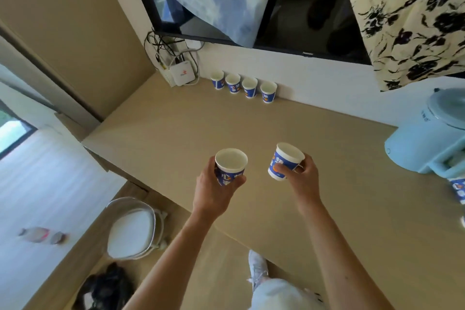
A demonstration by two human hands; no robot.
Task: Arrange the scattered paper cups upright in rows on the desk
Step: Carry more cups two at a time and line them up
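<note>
Several blue-and-white paper cups (243,86) stand upright in a row against the back wall of the beige desk (176,128). My left hand (216,186) grips another such paper cup (231,162) upright above the desk's front part. My right hand (303,173) holds a second paper cup (285,160), tilted slightly to the left, its fingers curled round the cup's side. One more cup (458,189) shows partly at the right edge, below the kettle.
A light blue kettle (427,141) stands at the desk's right end. A white router box (183,74) with cables sits in the back left corner. A dark screen (289,7) hangs above with cloths draped over it. A round white stool (132,229) stands on the floor at left.
</note>
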